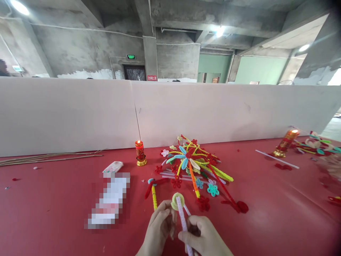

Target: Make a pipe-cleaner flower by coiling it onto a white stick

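A lilac pipe-cleaner stem [182, 217] stands tilted in front of me, with a pale yellow pipe-cleaner coil [174, 203] around its upper end. My left hand [160, 227] is closed, its thumb and fingertips at the left edge of the coil. Lower down, my right hand [204, 234] pinches the lilac stem between thumb and fingers. A thin pale stick [187, 209] shows just behind the stem. Left of the coil lies a yellow-wrapped stem [154, 197] with a red and blue top, partly hidden by my left hand.
Beyond my hands is a pile of pipe-cleaner flowers [189, 156]. A lit red candle [140, 151] stands behind left, another lit candle [286, 142] at right. Thin sticks [53, 156] lie far left, near a blurred white packet [110, 201]. A white partition [186, 113] borders the red table [66, 213].
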A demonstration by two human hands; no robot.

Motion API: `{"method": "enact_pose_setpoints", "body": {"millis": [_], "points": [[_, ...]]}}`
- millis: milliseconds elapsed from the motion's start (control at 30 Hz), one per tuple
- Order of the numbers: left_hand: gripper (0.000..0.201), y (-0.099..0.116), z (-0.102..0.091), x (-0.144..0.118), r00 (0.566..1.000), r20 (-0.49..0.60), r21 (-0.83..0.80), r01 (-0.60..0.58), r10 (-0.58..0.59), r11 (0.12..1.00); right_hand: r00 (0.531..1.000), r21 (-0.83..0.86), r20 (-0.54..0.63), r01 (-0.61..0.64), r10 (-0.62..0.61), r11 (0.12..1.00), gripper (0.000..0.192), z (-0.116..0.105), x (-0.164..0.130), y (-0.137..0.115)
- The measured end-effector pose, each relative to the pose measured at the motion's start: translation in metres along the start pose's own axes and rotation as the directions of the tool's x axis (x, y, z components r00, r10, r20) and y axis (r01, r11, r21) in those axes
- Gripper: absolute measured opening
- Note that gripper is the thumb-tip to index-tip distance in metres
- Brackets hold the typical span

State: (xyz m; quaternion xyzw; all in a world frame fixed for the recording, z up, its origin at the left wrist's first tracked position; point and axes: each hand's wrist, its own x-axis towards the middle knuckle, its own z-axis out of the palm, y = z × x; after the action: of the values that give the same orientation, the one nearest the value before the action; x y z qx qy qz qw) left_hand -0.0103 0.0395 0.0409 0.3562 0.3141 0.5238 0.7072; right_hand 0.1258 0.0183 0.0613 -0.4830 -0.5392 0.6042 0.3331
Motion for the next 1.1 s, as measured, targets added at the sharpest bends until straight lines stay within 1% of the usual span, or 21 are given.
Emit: {"method": "enact_pose_setpoints", "body": {"millis": [100, 233, 400, 567, 667, 733, 800, 867, 967, 1100], "points": [[0.021, 0.0009, -0.0011, -0.0006, 0.999, -0.049, 0.044, 0.006, -0.004, 0.999, 1.000, -0.039, -0.006, -0.023, 0.023, 0.999, 0.016, 0.0018, 0.0000, -0.0002], [0.027, 0.0008, -0.0023, 0.0005, 0.993, -0.114, 0.094, 0.017, -0.006, 0.995, 1.000, -0.091, -0.019, -0.017, 0.016, 0.996, 0.017, 0.0030, 0.0013, 0.0011], [0.029, -0.0028, -0.0052, 0.0034, 0.992, -0.121, 0.128, -0.004, 0.019, 0.992, 0.999, -0.103, -0.030, -0.033, 0.030, 0.994, 0.016, 0.0031, 0.0021, 0.0006], [0.031, -0.0023, -0.0046, 0.0044, 0.988, -0.149, 0.091, -0.019, 0.033, 0.996, 0.999, -0.165, -0.031, -0.016, 0.011, 0.986, 0.016, 0.0043, 0.0023, 0.0008], [0.031, 0.0001, -0.0036, 0.0039, 0.986, -0.165, 0.094, -0.007, 0.022, 0.996, 0.999, -0.208, -0.048, -0.029, 0.019, 0.978, 0.019, 0.0046, 0.0020, 0.0022], [0.031, 0.0015, -0.0029, 0.0034, 0.985, -0.170, 0.096, 0.004, 0.012, 0.995, 0.999, -0.200, -0.051, -0.022, 0.012, 0.980, 0.021, 0.0037, 0.0018, 0.0031], [0.031, 0.0025, -0.0017, 0.0027, 0.987, -0.160, 0.095, 0.018, -0.002, 0.995, 0.997, -0.150, -0.052, 0.040, -0.048, 0.988, 0.024, 0.0020, 0.0020, 0.0037], [0.031, 0.0030, 0.0001, 0.0016, 0.992, -0.125, 0.104, 0.033, -0.020, 0.994, 0.991, -0.079, -0.070, 0.111, -0.116, 0.991, 0.031, -0.0002, 0.0027, 0.0044], [0.032, 0.0024, 0.0030, -0.0006, 0.997, -0.063, 0.150, 0.054, -0.045, 0.987, 0.982, 0.003, -0.110, 0.154, -0.152, 0.988, 0.040, -0.0029, 0.0038, 0.0057], [0.034, -0.0014, 0.0032, -0.0030, 0.996, 0.006, 0.212, 0.083, -0.086, 0.974, 0.973, -0.037, -0.125, 0.193, -0.196, 0.981, 0.040, -0.0042, 0.0040, 0.0075]]}}
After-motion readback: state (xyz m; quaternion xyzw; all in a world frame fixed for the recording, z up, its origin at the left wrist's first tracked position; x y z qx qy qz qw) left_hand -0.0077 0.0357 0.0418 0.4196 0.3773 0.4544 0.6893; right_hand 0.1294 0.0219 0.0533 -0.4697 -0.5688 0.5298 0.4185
